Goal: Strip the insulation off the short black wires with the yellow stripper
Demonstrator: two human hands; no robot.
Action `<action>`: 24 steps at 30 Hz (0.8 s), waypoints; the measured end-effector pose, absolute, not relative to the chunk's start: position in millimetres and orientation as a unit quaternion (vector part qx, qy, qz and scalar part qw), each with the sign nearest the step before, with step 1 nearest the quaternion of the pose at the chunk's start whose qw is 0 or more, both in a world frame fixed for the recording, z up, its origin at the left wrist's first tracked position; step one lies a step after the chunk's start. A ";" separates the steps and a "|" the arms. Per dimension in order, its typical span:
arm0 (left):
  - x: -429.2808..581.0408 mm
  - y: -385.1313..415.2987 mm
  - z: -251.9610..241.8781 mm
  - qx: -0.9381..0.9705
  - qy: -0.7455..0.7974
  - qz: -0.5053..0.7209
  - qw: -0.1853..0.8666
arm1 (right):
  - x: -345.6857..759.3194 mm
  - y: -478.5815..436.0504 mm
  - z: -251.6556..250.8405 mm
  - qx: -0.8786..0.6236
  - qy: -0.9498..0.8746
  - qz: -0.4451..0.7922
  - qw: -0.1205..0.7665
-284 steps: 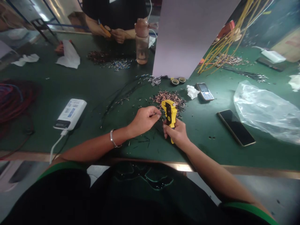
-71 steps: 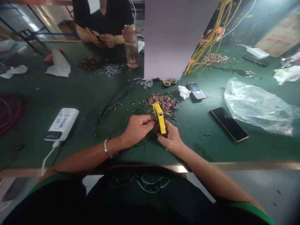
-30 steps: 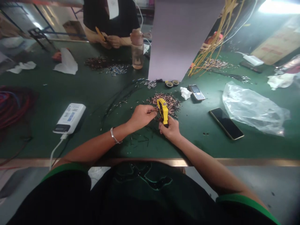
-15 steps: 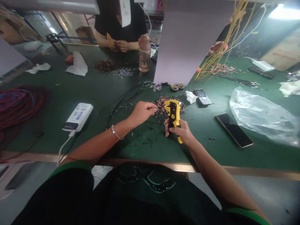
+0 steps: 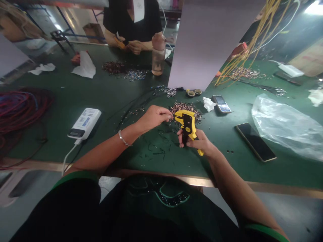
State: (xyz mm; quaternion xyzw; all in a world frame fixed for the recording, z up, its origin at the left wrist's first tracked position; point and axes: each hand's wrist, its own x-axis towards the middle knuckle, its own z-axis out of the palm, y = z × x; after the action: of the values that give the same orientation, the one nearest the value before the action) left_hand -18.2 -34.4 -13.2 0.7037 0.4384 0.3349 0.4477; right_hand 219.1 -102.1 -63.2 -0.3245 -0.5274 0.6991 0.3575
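My right hand [image 5: 198, 143] grips a yellow and black wire stripper [image 5: 186, 126] by its handles, the jaw end pointing up and left. My left hand [image 5: 153, 117] is pinched shut on a short thin wire piece, its fingertips right at the tool's jaw. Behind the tool lies a pile of small copper-coloured wire pieces [image 5: 185, 109] on the green table [image 5: 101, 94]. Short black cut bits [image 5: 156, 148] are scattered on the mat in front of my hands.
A white power bank [image 5: 84, 119] with a cable lies left. Two phones [image 5: 254, 141] [image 5: 220, 103], a clear plastic bag [image 5: 287, 122], tape rolls [image 5: 194, 92] and a grey panel [image 5: 212, 40] stand right and behind. Another person [image 5: 133, 23] works opposite, near a bottle [image 5: 158, 53]. Red cable coils [image 5: 17, 111] lie far left.
My right hand has tilted the stripper so its jaw points left toward my left fingers. My left hand stays pinched at the jaw. The view shifted slightly.
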 end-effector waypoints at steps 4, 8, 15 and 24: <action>-20.0 -32.9 -16.7 0.700 0.428 0.319 0.474 | 222.1 -100.4 -63.4 -0.307 -0.538 0.707 0.342; -21.3 -30.8 -21.1 0.706 0.413 0.316 0.481 | 223.7 -99.1 -62.4 -0.309 -0.553 0.702 0.326; -20.6 -31.5 -18.6 0.694 0.424 0.316 0.489 | 219.4 -100.9 -57.6 -0.331 -0.556 0.688 0.328; -22.1 -29.0 -18.1 0.694 0.425 0.315 0.488 | 219.1 -101.7 -58.4 -0.332 -0.554 0.689 0.328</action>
State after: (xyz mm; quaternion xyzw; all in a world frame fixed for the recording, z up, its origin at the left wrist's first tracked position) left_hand -22.1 -29.0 -18.1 0.6940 0.4252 0.3148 0.4883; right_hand 219.1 -101.7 -58.4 -0.3323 -0.5538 0.6894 0.3281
